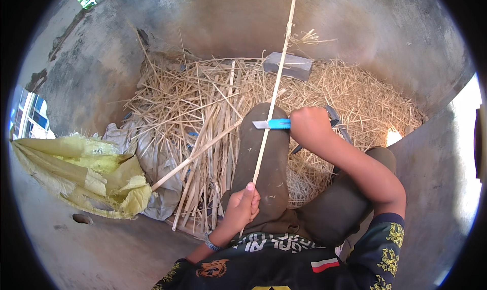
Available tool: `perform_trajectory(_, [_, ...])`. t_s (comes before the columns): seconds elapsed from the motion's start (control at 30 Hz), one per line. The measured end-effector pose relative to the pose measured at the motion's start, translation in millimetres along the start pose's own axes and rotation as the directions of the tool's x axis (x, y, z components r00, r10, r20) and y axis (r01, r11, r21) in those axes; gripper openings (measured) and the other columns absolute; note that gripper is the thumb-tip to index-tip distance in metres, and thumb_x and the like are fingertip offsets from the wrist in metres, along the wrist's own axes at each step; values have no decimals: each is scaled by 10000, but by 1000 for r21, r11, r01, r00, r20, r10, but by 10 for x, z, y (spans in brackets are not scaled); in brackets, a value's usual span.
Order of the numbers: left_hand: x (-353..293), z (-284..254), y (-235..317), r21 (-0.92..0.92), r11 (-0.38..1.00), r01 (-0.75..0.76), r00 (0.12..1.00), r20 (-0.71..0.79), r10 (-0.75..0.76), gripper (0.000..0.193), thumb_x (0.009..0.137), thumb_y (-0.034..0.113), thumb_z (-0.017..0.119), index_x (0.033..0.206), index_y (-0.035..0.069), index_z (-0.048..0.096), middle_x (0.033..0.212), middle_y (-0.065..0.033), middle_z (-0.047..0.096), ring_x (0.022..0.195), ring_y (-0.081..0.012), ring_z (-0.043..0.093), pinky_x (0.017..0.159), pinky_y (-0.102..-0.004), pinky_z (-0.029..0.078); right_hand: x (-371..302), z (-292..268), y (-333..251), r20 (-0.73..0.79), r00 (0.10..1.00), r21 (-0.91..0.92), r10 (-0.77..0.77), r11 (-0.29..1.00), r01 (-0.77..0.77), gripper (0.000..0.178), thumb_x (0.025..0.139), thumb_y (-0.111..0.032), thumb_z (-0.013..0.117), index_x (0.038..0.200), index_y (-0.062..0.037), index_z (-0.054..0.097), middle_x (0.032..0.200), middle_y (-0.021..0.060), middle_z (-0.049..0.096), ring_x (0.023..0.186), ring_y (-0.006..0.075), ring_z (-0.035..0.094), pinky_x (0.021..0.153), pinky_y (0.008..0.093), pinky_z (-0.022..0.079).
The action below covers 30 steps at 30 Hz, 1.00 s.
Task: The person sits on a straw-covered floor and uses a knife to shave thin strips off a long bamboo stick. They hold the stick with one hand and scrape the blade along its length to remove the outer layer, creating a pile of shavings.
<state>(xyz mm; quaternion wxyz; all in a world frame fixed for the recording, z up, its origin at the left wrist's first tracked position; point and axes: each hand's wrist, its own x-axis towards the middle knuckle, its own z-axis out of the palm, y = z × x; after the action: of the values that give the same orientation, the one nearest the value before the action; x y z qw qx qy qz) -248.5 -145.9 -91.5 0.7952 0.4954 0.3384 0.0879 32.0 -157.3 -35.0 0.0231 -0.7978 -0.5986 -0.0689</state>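
Observation:
A long, thin bamboo strip [276, 82] runs from my lap up past the top of the view, with curled shavings hanging off its far part. My left hand [243, 205] is closed around its near end, thumb lying along it. In my right hand [310, 125] is a blue utility knife [279, 123], its blade out and pointing left. Knife and strip cross above my left thigh [261, 158]; the blade end lies against or just over the strip.
Split bamboo strips [210, 138] lie heaped at left centre, and fine shavings [365, 92] cover the floor at right. A grey block [288, 66] rests at the back. At left lies a torn yellow sack [91, 173]. Concrete walls [365, 21] surround me.

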Motion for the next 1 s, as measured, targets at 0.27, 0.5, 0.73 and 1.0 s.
perform_trajectory(0.27, [80, 92, 234, -83, 989, 121, 992, 31, -119, 538, 1077, 506, 338, 759, 87, 450, 546, 42, 275, 406, -52, 240, 369, -226, 188, -290, -106, -143, 107, 993, -10, -57, 998, 58, 65, 745, -104, 682, 724, -69, 733, 694, 123, 707, 651, 283, 723, 545, 386, 555])
perform_trajectory(0.5, [120, 92, 227, -67, 987, 144, 988, 63, -140, 551, 1065, 537, 351, 743, 99, 439, 543, 49, 267, 409, -52, 232, 380, -232, 182, -324, -155, -179, 234, 972, 22, 1, 1000, -6, 90, 787, -101, 669, 744, -69, 742, 718, 130, 714, 684, 289, 733, 577, 388, 571])
perform_trajectory(0.73, [127, 99, 234, -105, 984, 143, 988, 72, -135, 553, 1054, 559, 366, 739, 109, 427, 544, 48, 260, 405, -49, 218, 378, -238, 161, -93, -20, -7, 86, 989, -28, 122, 992, -120, 91, 802, -114, 670, 780, -69, 746, 755, 127, 725, 700, 277, 738, 594, 385, 579])
perform_trajectory(1.0, [8, 107, 32, 10, 996, 92, 994, 66, -93, 528, 1075, 495, 369, 760, 80, 452, 559, 37, 294, 429, -56, 254, 404, -236, 189, 310, -10, 903, -7, 867, 7, 498, 867, -497, 167, 854, -136, 634, 932, -23, 729, 834, 173, 725, 802, 342, 734, 682, 441, 588])
